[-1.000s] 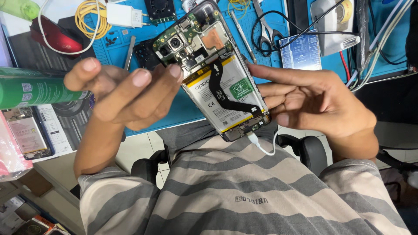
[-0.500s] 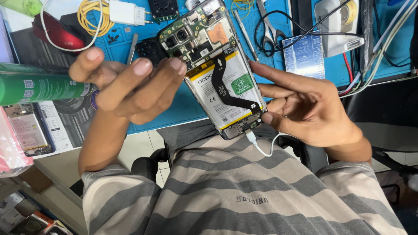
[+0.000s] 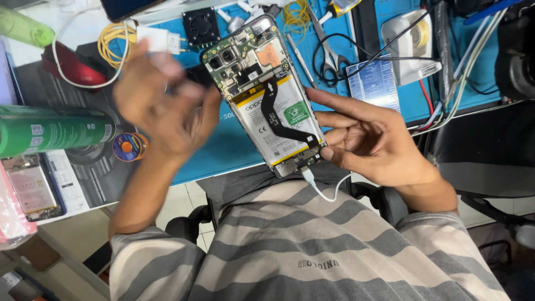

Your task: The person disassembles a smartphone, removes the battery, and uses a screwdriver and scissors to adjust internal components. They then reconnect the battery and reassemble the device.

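My right hand (image 3: 368, 139) holds an opened phone (image 3: 273, 106) by its right edge and lower corner, above my lap. The back cover is off, so the battery, a black flex cable and the green circuit board show. A white cable (image 3: 323, 192) hangs from the phone's bottom port. My left hand (image 3: 159, 106) is raised left of the phone over the blue work mat (image 3: 234, 150). It is blurred by motion, so its fingers cannot be made out. It does not touch the phone.
A green spray can (image 3: 50, 131) lies at the left beside a small solder-wick reel (image 3: 127, 147). Another opened phone (image 3: 30, 187) lies below them. Scissors (image 3: 329, 50), a small black fan (image 3: 200, 25), a white charger (image 3: 159, 40) with yellow cable (image 3: 114, 39) and a white device (image 3: 412, 44) crowd the bench.
My left hand has drawn back from the phone's left side and moved up and left, now blurred. The phone has tilted more upright in my right hand.
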